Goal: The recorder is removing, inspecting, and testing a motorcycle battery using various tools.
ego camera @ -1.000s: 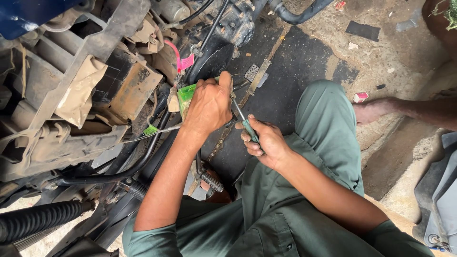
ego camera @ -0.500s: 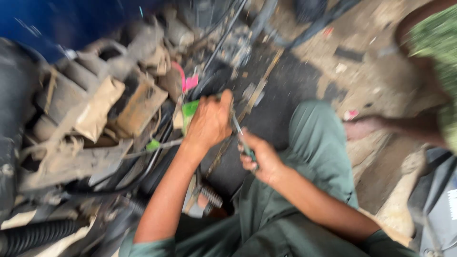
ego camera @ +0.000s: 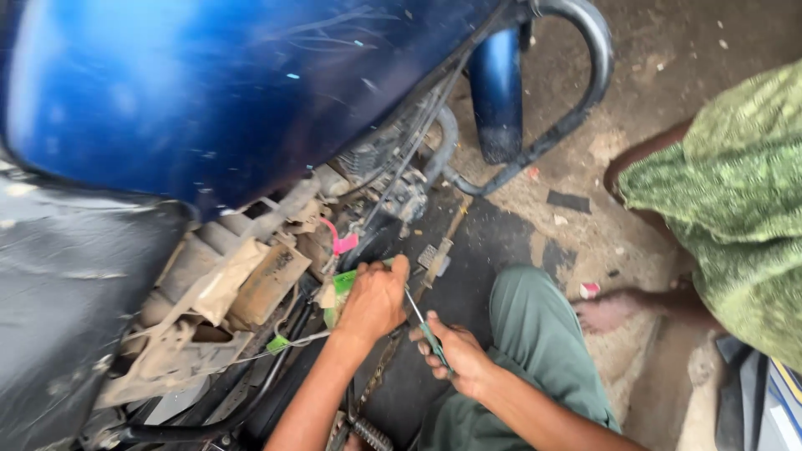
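Since the earlier frame our view has lifted and pulled back: the blue fuel tank (ego camera: pixel 234 92) and black seat (ego camera: pixel 75 309), then out of sight, now fill the upper left, while our hands sit lower in the picture in much the same pose. Our left hand (ego camera: pixel 376 301) is pressed against the engine side of the motorcycle, fingers curled together over a small green part (ego camera: pixel 341 288) beside a pink tag (ego camera: pixel 344 243); whether they pinch that part or only rest on it we cannot tell. Our right hand (ego camera: pixel 455 355) is closed around the green handle of a slim tool (ego camera: pixel 426 330), thumb and fingers clamped on the grip, the thin metal shaft running up and left until its tip vanishes behind the left hand.

We judge the tool to be light and rigid, its narrow shaft liable to slip off a greasy fitting, so the grip belongs on the handle, where it now lies. The green part looks small, light and probably plastic; it is best held by its edges between fingertips. The dusty wiring (ego camera: pixel 251 355) nearby appears limp and easily snagged.

Below our hands runs the drive chain (ego camera: pixel 376 384) and a footpeg (ego camera: pixel 368 434). To the right, another person's bare foot (ego camera: pixel 610 309) rests on the oily ground (ego camera: pixel 635 50), beneath a green patterned garment (ego camera: pixel 735 209).
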